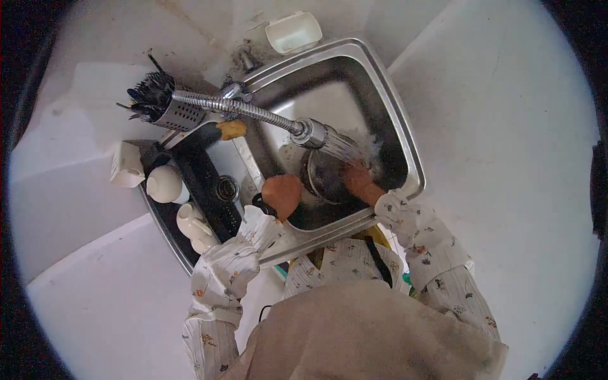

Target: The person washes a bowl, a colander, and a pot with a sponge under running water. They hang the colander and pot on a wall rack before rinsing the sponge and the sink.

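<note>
A dark round metal pot (pixel 324 170) stands in the right basin of a steel sink (pixel 386 107). Water sprays onto it from the head of a flexible spring faucet (pixel 253 111). My left hand (pixel 282 194) is closed on the pot's near-left rim. My right hand (pixel 360 181) is inside the pot under the spray, pressed against its inner wall; whether it holds a cloth or scrubber is hidden by the water. Both arms wear pale flower-print sleeves.
A perforated steel holder (pixel 178 114) with dark utensils stands left of the faucet. Beside it lies a yellow sponge (pixel 232 130). White cups (pixel 164 183) sit on the dark left basin rack near its drain (pixel 227 188). A white soap dish (pixel 293 31) sits behind the sink.
</note>
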`<action>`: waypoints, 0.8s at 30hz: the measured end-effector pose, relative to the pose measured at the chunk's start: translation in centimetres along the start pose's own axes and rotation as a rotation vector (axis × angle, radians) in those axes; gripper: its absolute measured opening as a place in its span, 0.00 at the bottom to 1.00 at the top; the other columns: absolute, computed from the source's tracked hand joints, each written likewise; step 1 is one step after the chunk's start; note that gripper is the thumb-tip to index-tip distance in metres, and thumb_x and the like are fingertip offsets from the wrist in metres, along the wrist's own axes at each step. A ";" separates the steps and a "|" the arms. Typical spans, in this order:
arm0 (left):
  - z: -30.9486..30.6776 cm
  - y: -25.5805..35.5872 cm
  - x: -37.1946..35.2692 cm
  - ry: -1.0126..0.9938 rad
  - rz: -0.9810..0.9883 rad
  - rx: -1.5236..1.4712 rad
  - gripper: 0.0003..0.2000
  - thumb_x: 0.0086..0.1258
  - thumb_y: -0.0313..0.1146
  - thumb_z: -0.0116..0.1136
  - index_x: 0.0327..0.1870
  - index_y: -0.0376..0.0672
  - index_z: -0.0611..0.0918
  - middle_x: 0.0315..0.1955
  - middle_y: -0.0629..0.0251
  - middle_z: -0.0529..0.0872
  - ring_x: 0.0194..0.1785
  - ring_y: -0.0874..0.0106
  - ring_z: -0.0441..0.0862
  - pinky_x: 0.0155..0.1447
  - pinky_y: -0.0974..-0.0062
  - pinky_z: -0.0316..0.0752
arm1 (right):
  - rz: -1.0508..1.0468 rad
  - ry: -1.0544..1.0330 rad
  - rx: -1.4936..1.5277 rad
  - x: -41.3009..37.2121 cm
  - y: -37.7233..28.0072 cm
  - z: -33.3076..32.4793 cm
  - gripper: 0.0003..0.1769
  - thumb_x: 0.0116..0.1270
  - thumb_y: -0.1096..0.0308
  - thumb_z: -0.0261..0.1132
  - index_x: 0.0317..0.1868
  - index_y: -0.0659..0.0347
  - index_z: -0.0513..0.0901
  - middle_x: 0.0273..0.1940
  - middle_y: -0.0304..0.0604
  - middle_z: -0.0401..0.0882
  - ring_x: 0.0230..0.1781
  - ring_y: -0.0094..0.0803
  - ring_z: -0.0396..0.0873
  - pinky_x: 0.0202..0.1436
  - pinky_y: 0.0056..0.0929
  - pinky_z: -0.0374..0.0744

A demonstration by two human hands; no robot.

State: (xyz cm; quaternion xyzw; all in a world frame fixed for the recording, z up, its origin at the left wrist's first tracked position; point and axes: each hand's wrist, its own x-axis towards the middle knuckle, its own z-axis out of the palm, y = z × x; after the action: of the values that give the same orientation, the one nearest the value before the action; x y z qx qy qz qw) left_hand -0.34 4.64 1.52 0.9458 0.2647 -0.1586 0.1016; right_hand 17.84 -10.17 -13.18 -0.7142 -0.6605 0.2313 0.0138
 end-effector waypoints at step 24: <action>-3.1 -1.9 -5.2 -0.435 -0.276 -0.430 0.22 0.56 0.48 0.60 0.43 0.39 0.78 0.35 0.47 0.81 0.43 0.54 0.80 0.45 0.57 0.74 | -0.088 -0.313 0.251 1.9 -4.1 -17.2 0.32 0.50 0.32 0.58 0.38 0.54 0.79 0.30 0.51 0.80 0.35 0.51 0.78 0.41 0.47 0.75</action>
State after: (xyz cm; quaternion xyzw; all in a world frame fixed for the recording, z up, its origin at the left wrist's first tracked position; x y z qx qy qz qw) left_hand -4.79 4.60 6.02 0.8019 0.3899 -0.3094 0.3305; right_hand 20.08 -2.95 2.93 -0.6327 -0.6510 0.4193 0.0098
